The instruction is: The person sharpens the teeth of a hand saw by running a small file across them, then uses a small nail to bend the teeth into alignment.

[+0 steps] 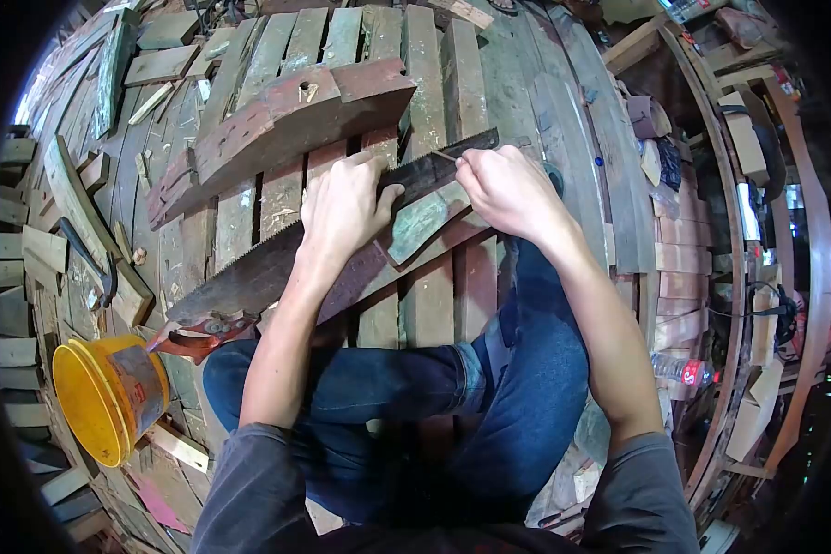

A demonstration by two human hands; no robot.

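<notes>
A long hand saw point(240, 273) lies diagonally across my lap area, its teeth facing up and away and its reddish handle point(210, 336) at the lower left. My left hand point(344, 203) is closed over the middle of the blade, thumb on the near side. Near the blade's far right end, my right hand point(503, 187) pinches a thin rod-like tool point(444, 156) whose tip meets the toothed edge. Under the blade are a reddish wooden piece point(365, 277) and a greenish flat block point(417, 224). Beyond the saw rests a large reddish wooden beam point(282, 120).
A yellow bucket point(90, 397) stands at the lower left, near a curved dark tool point(90, 258) and planks. Slatted boards point(425, 74) form the floor. At the right are a plastic bottle point(683, 369) and a wooden frame point(725, 231). My crossed legs are below.
</notes>
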